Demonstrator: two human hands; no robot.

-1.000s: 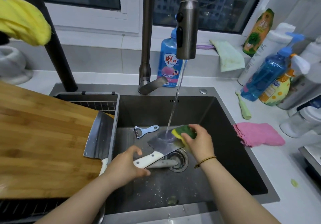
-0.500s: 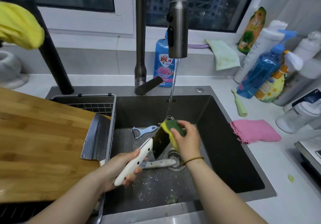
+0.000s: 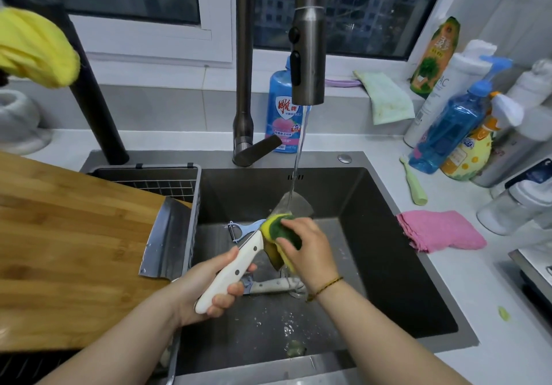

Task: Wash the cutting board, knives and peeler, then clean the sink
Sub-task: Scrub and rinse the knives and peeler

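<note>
My left hand [image 3: 206,289] grips the white handle of a cleaver [image 3: 294,202], tilted up over the dark sink [image 3: 397,265] with its blade tip under the running tap water. My right hand [image 3: 310,250] holds a yellow-green sponge [image 3: 279,229] folded over the blade. A blue peeler [image 3: 243,229] lies on the sink floor behind the handle. A second white-handled knife [image 3: 268,286] lies near the drain, partly hidden by my hands. A wooden cutting board [image 3: 65,250] sits on the left with another cleaver [image 3: 167,241] resting on it.
The faucet [image 3: 307,56] runs above the sink. A wire rack [image 3: 161,181] hangs at the sink's left. A blue soap bottle [image 3: 280,110] stands behind. A pink cloth [image 3: 439,229], spray bottles [image 3: 451,131] and a green brush [image 3: 415,184] crowd the right counter. Food scraps dot the sink floor.
My left hand has lifted the cleaver from lying flat to a steep tilt under the stream. My right hand moved up with the sponge and now wraps it over the blade.
</note>
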